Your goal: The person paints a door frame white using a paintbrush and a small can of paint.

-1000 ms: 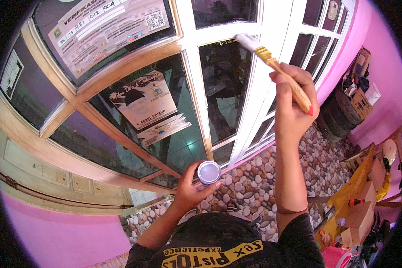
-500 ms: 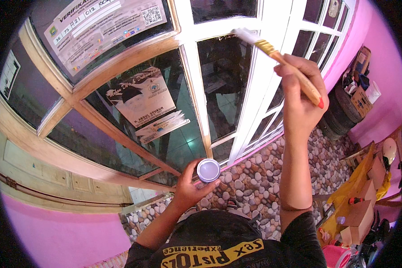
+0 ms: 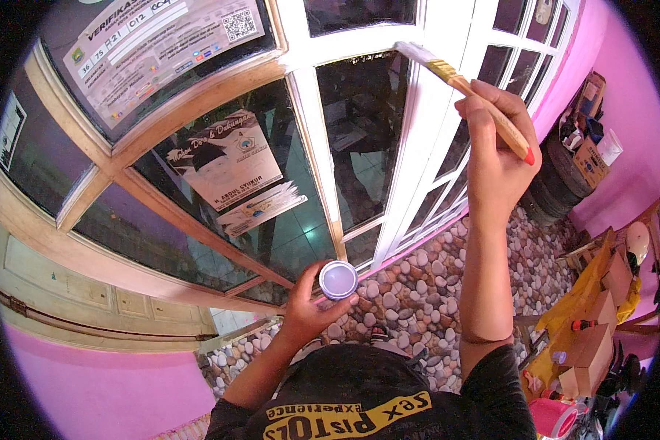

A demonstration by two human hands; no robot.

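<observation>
My right hand (image 3: 502, 150) is closed around the wooden handle of a paintbrush (image 3: 447, 74), whose handle end is red. Its white-coated bristles touch the white window frame (image 3: 367, 44), at the upper right corner of a tall pane. Lower down, my left hand (image 3: 312, 308) grips a small round paint can (image 3: 338, 280) from its left side. The can is without a lid, with a pale lilac-white surface inside. Left of the white part, the wooden bars (image 3: 198, 103) are bare brown, with whitish smears near the junction.
Posters (image 3: 231, 165) are stuck on the panes at left. Pebble-patterned flooring (image 3: 425, 286) lies below. Stacked tyres (image 3: 554, 191) and boxes stand by the pink wall (image 3: 631, 139) at right. Cardboard (image 3: 594, 345) and yellow sheeting (image 3: 576, 290) lie at lower right.
The brush has shifted slightly right along the white bar to the pane's corner. The window has moved a little left in view. My left hand keeps its hold on the can.
</observation>
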